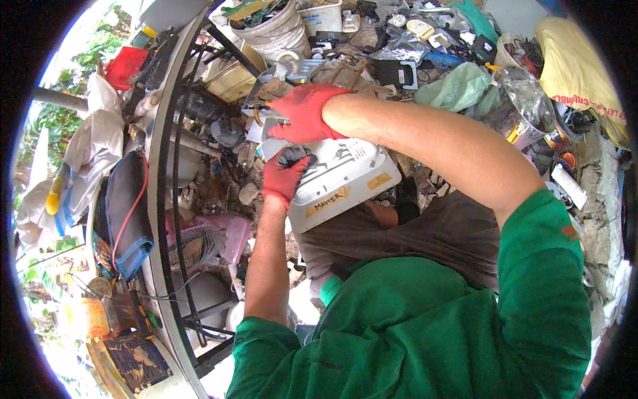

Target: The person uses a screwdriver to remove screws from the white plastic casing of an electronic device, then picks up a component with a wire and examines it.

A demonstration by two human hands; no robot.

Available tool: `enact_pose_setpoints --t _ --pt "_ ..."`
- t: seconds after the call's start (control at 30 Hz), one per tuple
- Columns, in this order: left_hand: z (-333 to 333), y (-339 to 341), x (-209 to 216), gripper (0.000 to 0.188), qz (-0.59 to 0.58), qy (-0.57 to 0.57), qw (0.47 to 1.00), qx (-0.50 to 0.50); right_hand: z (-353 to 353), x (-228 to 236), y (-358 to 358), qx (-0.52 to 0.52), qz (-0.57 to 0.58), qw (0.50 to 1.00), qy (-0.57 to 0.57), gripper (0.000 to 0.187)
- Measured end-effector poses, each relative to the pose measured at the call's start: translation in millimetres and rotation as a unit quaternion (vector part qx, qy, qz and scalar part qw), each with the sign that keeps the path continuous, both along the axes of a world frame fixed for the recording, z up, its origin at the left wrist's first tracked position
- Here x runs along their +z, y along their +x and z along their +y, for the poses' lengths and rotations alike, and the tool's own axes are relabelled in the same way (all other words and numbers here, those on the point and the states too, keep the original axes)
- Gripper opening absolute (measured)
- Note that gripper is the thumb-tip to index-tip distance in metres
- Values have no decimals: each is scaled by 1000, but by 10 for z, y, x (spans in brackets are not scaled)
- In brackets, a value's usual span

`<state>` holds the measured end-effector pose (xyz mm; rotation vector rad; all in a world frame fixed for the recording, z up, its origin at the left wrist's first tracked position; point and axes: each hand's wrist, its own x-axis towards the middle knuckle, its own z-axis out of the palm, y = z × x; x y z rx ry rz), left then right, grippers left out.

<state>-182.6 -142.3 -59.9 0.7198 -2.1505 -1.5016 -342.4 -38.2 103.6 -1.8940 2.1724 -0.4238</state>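
Observation:
A white, flat metal casing (362, 169) with slots, holes, brown tape pieces and handwriting lies tilted over my lap. At its left side, my left hand (284, 174), in a red glove with dark fingertips, has its fingers curled onto the casing's face. My right hand (309, 113), also red-gloved, reaches across to the far left corner. Its fingers are closed, and a thin yellow-and-black piece (258, 114) shows beside them. What exactly the right hand grips is hidden.
A black-and-white metal frame (174, 166) stands close on my left. Scrap and rubble cover the ground ahead. A white bucket (276, 33) stands at the back, a green plastic bag (455, 86) lies to the right, and a yellow sack (578, 66) sits far right.

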Motion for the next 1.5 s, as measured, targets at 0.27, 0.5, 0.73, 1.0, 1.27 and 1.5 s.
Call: enact_pose_setpoints --t 0.27,0.5,0.73,1.0,1.27,1.5 --pt "118 -65 32 24 34 -87 995 -19 8 92 35 62 47 990 118 45" --pt "15 -16 73 25 -26 -54 997 -38 100 155 16 93 75 990 76 56" --pt "99 -142 102 26 -32 -75 996 17 59 -98 -182 60 138 984 -96 46" --pt "169 -140 -62 37 -17 -207 973 102 44 -213 66 83 18 995 51 47" --pt "84 140 -20 25 -105 -143 984 4 68 -185 125 13 -30 998 47 46" --pt "293 -33 156 31 -51 -89 993 57 -81 44 25 36 122 975 181 30"
